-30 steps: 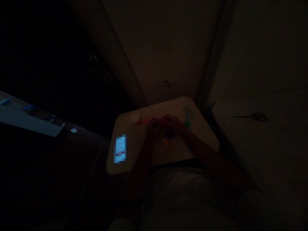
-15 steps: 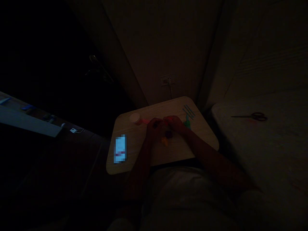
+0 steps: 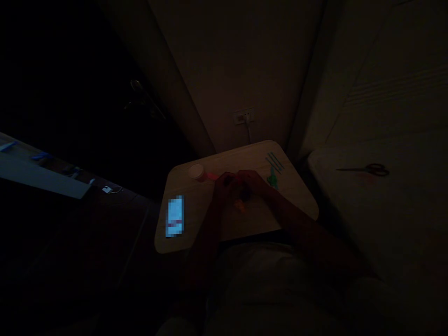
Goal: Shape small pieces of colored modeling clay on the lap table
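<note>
A small pale wooden surface (image 3: 297,196) sits mid-frame. On it: a lit phone (image 3: 175,217) lower left, a small cup (image 3: 197,172) upper left, green sticks (image 3: 275,162) upper right, something orange (image 3: 240,205) centre.

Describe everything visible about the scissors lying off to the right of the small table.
The scissors lie flat on a pale surface, right of the small wooden table, well away from both hands. Their dark looped handles point right; the thin blades, apparently closed, point left toward the table. Nothing touches them but that surface. The dim light hides colour and material.
</note>
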### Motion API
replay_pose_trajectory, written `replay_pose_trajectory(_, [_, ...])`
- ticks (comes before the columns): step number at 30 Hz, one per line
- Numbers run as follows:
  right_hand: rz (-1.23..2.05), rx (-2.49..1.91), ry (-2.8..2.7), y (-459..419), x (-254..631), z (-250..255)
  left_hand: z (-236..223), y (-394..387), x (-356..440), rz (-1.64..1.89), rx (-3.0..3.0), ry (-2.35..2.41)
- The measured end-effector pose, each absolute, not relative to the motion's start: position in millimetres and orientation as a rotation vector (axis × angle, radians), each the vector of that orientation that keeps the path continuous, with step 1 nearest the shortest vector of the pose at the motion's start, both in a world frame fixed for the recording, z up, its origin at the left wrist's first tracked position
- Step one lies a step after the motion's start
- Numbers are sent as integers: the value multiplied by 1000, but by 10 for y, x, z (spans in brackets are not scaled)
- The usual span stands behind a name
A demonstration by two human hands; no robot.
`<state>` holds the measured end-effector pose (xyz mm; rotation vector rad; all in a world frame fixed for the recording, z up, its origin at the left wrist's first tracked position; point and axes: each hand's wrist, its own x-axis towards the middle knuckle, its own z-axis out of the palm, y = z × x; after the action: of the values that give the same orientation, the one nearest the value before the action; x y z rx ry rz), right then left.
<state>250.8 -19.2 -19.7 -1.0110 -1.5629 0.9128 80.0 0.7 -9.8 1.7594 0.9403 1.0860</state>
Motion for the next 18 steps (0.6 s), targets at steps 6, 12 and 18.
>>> replay_pose_trajectory(6, [859,-1097,-1524,-158,2519,-239,-92,20,802,1109,1778,991])
replay_pose_trajectory(12, [897,-1030,-1584,-195,2509,-178,-117,12,804,1101,1818,975])
replay_pose_trajectory(18, [946,-986,-1585,-203,2498,-196,-88,-2,822,1019,1922,1002])
